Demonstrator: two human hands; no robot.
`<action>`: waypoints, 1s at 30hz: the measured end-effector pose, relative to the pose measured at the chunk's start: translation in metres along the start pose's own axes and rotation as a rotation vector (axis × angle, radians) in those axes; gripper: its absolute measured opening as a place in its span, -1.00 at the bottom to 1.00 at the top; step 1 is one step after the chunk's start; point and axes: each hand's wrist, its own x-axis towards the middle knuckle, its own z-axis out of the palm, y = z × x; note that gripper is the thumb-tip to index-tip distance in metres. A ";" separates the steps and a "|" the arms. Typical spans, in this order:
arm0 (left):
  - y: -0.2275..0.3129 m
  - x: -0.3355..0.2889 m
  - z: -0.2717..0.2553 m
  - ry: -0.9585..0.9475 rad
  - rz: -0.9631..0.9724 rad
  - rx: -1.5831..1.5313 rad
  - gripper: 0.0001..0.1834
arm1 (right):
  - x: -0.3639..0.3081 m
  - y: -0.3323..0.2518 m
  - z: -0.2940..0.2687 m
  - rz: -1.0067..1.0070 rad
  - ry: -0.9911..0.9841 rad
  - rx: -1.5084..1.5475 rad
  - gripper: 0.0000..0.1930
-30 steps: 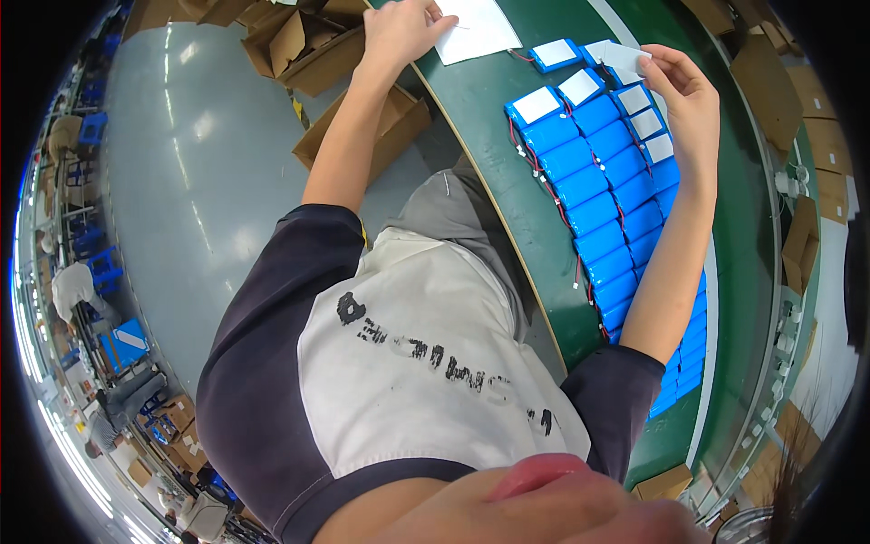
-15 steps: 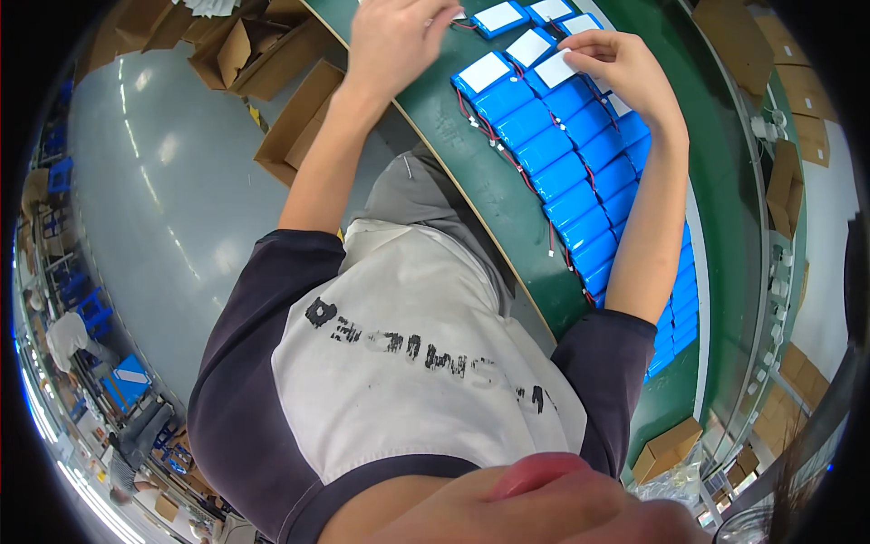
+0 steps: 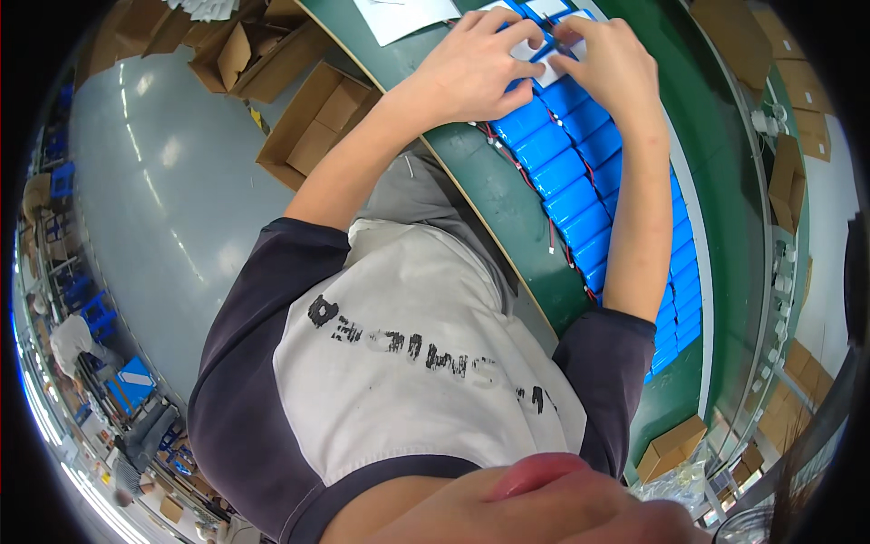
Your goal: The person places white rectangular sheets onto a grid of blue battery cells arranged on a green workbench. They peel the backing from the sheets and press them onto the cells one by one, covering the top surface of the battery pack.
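Observation:
Rows of blue shrink-wrapped battery packs (image 3: 557, 172) with thin red and black leads lie side by side on the green table. At the far end, several packs carry white labels. My left hand (image 3: 480, 71) reaches over these packs, fingers bent and apart, its fingertips at a white label (image 3: 550, 72) on a blue pack. From the other side comes my right hand (image 3: 616, 68), thumb and forefinger spread in an arch, their tips touching down by the same label. Both hands partly hide the labelled packs beneath them.
A white sheet (image 3: 403, 18) lies at the table's far left edge. Open cardboard boxes (image 3: 317, 122) stand on the floor to the left. A small carton (image 3: 671, 446) sits at the table's near right end, and more cardboard (image 3: 787, 186) lines the right side.
My left hand has come right and nearer, from the far edge onto the labelled packs. My right hand has shifted slightly farther away, its thumb and forefinger now apart. The white sheet has come into view.

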 end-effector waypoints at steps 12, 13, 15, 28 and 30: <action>-0.084 -0.084 -0.033 -0.063 -0.433 0.036 -0.16 | 0.008 -0.001 -0.019 0.156 0.049 0.283 -0.85; -0.079 -0.093 -0.042 -0.071 -0.398 0.025 -0.13 | 0.010 0.000 -0.019 0.154 0.050 0.325 -0.84; -0.072 -0.113 -0.063 -0.132 -0.342 0.020 -0.11 | 0.011 0.000 -0.019 0.133 0.040 0.353 -0.82; 0.018 -0.101 -0.107 0.132 -0.097 0.051 -0.69 | -0.004 -0.086 -0.002 0.441 -0.432 1.555 -0.44; 0.020 -0.096 -0.108 0.018 0.091 0.007 -0.62 | -0.003 -0.079 0.006 0.395 -0.291 1.559 -0.50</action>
